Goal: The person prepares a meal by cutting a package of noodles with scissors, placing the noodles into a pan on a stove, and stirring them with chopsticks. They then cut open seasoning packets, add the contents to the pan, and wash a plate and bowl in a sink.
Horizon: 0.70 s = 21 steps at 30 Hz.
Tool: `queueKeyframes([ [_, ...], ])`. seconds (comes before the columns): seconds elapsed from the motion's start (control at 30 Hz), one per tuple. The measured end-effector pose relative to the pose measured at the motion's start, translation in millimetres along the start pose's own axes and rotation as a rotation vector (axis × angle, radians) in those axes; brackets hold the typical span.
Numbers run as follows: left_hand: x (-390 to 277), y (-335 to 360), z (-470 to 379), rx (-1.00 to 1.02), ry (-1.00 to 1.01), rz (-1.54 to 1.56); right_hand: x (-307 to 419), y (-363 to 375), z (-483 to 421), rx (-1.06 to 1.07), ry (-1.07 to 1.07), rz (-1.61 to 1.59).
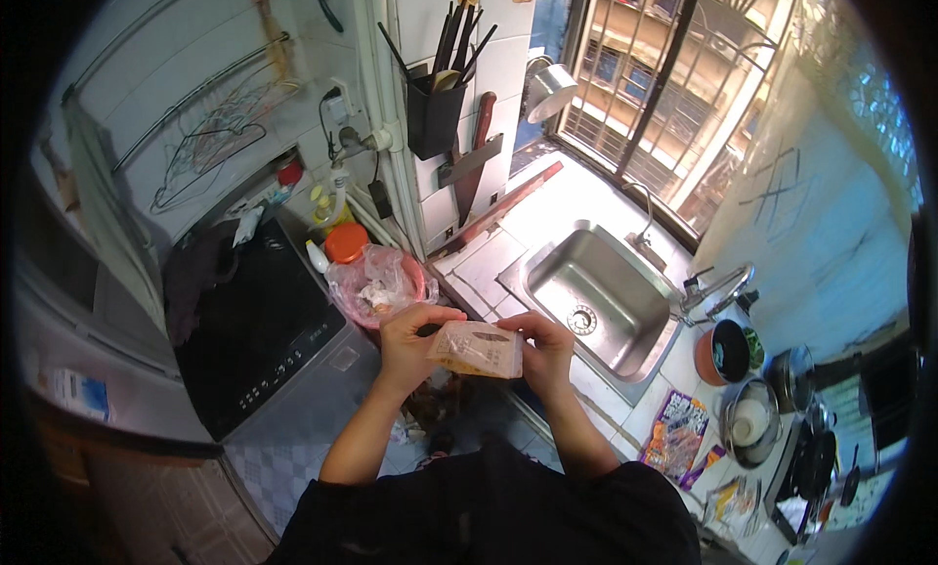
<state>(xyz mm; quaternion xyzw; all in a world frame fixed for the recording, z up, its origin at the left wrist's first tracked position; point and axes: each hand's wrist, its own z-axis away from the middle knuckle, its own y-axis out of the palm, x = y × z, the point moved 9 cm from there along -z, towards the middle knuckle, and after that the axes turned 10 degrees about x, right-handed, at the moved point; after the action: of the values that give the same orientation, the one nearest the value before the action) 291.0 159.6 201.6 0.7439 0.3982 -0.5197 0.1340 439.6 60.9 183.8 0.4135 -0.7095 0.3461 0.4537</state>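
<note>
Between both hands I hold a small plastic food packet (480, 349), pale with printed writing and a yellowish lower edge. My left hand (407, 345) pinches its left upper corner between thumb and fingers. At the right upper corner, my right hand (544, 345) grips it the same way. The packet is in front of my body, over the gap between the counter edge and the washing machine. Just beyond my left hand stands a pink bin (418, 275) lined with a clear plastic bag (377, 279) with refuse inside.
A stainless steel sink (608, 301) is set in the white tiled counter to the right. Beside it lie a purple printed food package (676, 426), an orange-brown pot (711, 360) and a metal basin with bowls (749, 422). A black-topped washing machine (256, 316) stands left. Knives (484, 125) hang on the wall.
</note>
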Motion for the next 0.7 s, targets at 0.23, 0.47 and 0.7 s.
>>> queueKeyframes([
  [0.23,17.4,-20.4,-10.0,0.133,-0.028,0.201,-1.0,26.4,-0.4,-0.105,0.191,-0.156],
  [0.47,20.5,-7.8,-15.5,0.366,-0.036,0.278,-0.5,25.1,14.3,-0.178,0.243,-0.093],
  [0.7,17.0,70.6,-15.7,0.677,-0.067,0.389,16.5,-17.0,63.3,-0.256,0.289,0.103],
])
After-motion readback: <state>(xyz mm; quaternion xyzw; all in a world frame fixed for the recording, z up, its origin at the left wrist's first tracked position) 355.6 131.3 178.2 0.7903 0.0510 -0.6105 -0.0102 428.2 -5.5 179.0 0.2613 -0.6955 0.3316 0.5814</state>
